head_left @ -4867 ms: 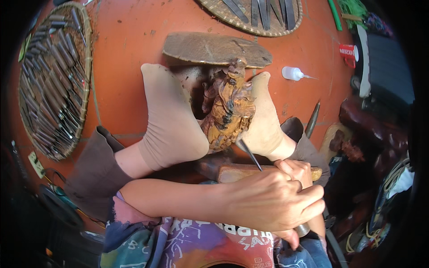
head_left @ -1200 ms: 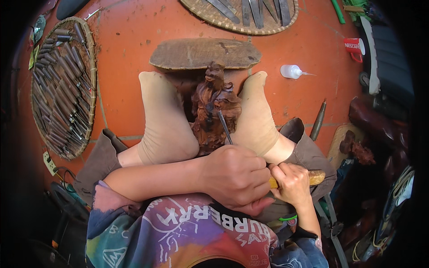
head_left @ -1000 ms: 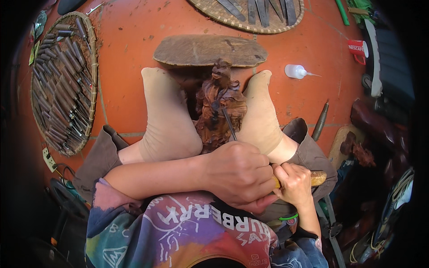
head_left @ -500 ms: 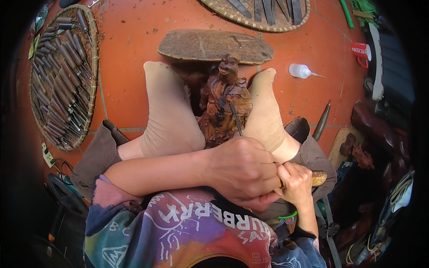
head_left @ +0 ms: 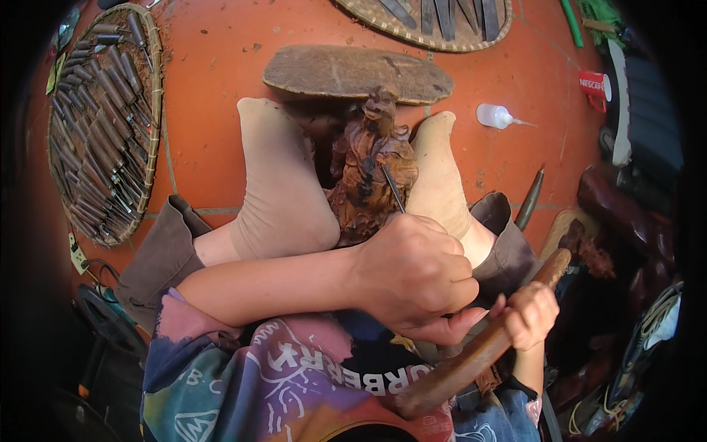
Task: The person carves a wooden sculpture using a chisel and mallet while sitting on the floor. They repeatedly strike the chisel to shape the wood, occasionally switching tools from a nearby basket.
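A dark brown carved wooden figure (head_left: 374, 173) stands between my two socked feet (head_left: 283, 184), lit on its upper folds. My left hand (head_left: 420, 272) is closed round a chisel (head_left: 393, 189); its thin metal shaft reaches up to the figure's front, while its handle is hidden in my fist. At the right, my right hand (head_left: 532, 317) grips a long wooden mallet (head_left: 471, 368) near its upper end. The mallet lies tilted, its thick lower end close to my shirt and clear of my left hand.
A worn wooden board (head_left: 357, 72) lies beyond the figure. Woven trays hold chisels (head_left: 103, 132) at left and flat metal blades (head_left: 445, 18) at the far side. A white squeeze bottle (head_left: 493, 116), a red mug (head_left: 593, 88) and a dark pointed tool (head_left: 531, 197) are at right.
My right hand has moved right and away from my left fist. The mallet has swung into a steep slant and shows its full length. My left hand has shifted slightly right, still gripping the chisel.
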